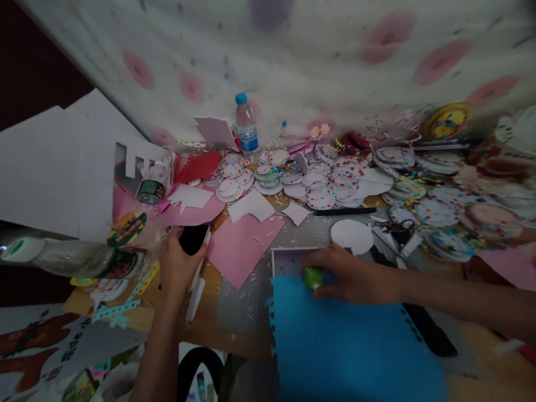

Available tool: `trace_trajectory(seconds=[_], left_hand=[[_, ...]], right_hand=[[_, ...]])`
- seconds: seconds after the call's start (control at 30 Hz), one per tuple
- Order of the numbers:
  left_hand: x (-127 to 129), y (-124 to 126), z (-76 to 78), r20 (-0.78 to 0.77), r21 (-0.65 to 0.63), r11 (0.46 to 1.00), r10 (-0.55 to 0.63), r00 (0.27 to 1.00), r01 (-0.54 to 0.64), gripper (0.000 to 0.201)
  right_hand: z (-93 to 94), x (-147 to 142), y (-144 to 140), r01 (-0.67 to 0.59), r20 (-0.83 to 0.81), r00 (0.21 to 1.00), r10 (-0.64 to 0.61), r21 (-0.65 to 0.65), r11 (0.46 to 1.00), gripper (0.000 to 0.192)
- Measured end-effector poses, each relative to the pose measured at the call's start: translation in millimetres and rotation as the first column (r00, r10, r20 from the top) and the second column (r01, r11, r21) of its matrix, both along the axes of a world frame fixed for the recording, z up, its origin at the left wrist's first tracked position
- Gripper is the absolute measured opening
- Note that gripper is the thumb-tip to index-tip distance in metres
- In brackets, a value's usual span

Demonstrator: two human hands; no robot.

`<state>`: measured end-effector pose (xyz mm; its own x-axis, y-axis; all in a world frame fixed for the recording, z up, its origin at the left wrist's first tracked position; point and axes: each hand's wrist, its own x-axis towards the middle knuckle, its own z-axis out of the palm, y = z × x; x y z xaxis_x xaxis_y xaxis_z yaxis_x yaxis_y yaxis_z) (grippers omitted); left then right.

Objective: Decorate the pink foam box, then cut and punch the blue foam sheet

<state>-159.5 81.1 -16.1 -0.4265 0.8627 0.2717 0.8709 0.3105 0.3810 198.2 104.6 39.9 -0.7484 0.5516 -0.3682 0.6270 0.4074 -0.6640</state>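
Observation:
At the left of the table, my left hand [178, 259] is closed around a dark-screened smartphone [195, 237], its fingers along the near side. My right hand [355, 273] reaches in from the right, fingers bent around a small bright green object [312, 276] with a pale tip, whose kind I cannot make out. Beneath that hand lies a blue sheet [343, 346] with small notches along its side edges. A white-rimmed panel [288, 259] shows at the sheet's far edge.
Stacks of speckled paper discs [326, 184] line the back beside a water bottle [246, 125]. A pink sheet [247, 248], a black pen [345, 211] and a white paper oval [352, 235] lie mid-table. Another bottle [75, 259] lies on its side at left.

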Motion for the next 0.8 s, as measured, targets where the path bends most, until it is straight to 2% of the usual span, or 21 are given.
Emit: trace_trajectory(seconds=[0.17, 0.33, 0.6, 0.7, 0.8], left_hand=[[1.6, 1.0, -1.1, -0.091, -0.027, 0.999, 0.016, 0.996, -0.018, 0.073], [0.7, 0.8, -3.6, -0.071, -0.005, 1.0, 0.022, 0.997, -0.023, 0.077], [7.4, -1.3, 2.3, -0.05, -0.048, 0.998, 0.049, 0.998, -0.051, 0.086], [13.0, -5.1, 8.2, -0.107, -0.012, 0.998, 0.054, 0.993, -0.055, 0.082], [34.8, -18.1, 20.0, -0.105, 0.109, 0.994, 0.011, 0.994, 0.001, 0.063]], right_hand=[[-4.7, 2.4, 0.3, 0.013, -0.015, 1.0, -0.013, -0.011, 1.0, 0.022], [-4.2, 1.6, 1.0, 0.029, -0.012, 1.0, -0.029, -0.009, 1.0, 0.022], [-4.0, 3.0, 1.6, -0.004, -0.033, 0.999, 0.005, 0.035, 0.999, 0.021], [-7.8, 4.5, 2.4, -0.002, -0.05, 0.999, 0.004, 0.03, 1.0, 0.024], [-8.1, 6.9, 2.8, 0.014, -0.064, 0.998, -0.013, 0.016, 1.0, 0.026]])
